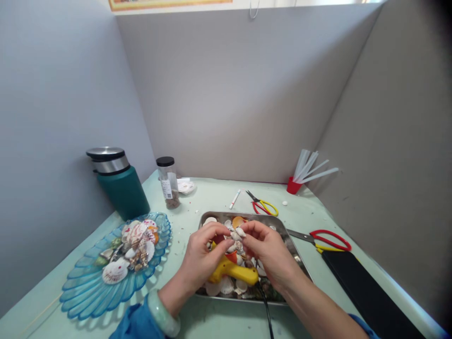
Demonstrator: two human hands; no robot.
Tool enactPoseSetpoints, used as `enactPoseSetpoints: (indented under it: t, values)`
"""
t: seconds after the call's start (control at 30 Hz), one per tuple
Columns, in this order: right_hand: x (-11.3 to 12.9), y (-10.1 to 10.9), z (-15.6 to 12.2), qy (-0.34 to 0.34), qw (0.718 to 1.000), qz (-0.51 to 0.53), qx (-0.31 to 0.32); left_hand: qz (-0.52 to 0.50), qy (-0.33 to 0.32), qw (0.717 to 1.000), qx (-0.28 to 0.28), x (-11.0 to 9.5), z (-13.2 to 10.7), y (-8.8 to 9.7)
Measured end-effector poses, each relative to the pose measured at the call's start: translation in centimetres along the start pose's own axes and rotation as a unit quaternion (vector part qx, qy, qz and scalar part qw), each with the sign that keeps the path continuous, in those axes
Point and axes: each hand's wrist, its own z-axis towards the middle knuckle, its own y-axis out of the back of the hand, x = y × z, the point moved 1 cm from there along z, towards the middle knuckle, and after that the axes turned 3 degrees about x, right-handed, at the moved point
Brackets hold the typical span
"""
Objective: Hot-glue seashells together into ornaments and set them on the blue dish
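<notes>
Above a metal tray full of seashells, my two hands meet fingertip to fingertip. The thumb and forefinger of my right hand pinch a small white seashell. My left hand curls its thumb and forefinger around another small pale seashell, right beside the first; the fingers partly hide it. A yellow hot glue gun lies on the shells under my hands, its black cord running over the tray's near edge. My left hand covers part of the gun.
A blue shell-shaped dish with shells stands left, before a teal bottle. Farther back are a jar, a marker, small scissors and a red cup of glue sticks. Right are large scissors and a black slab.
</notes>
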Motion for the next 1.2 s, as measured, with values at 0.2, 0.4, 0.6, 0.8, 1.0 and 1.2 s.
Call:
enactPoseSetpoints:
  t: [0.2, 0.4, 0.6, 0.8, 1.0, 1.2]
  values:
    - [0.0, 0.1, 0.1, 0.010, 1.000, -0.008, 0.004, -0.040, 0.040, 0.998, -0.001, 0.8, 0.2, 0.1]
    - [0.1, 0.1, 0.2, 0.016, 1.000, -0.009, -0.001, -0.056, 0.064, 0.996, -0.014, 1.0, 0.0, 0.0]
    - [0.0, 0.1, 0.2, 0.016, 1.000, 0.016, 0.009, -0.051, 0.059, 0.997, -0.015, 0.9, 0.1, 0.0]
    - [-0.1, 0.1, 0.2, 0.026, 0.999, 0.024, 0.009, -0.042, 0.050, 0.998, -0.020, 0.9, 0.0, 0.0]
    - [-0.1, 0.9, 0.9, 0.054, 0.997, -0.038, -0.046, -0.035, 0.064, 0.997, -0.018, 0.7, 0.1, 0.1]
    - [0.5, 1.2, 1.1, 0.063, 0.995, -0.065, -0.043, -0.035, 0.060, 0.997, -0.018, 0.5, 0.0, 0.1]
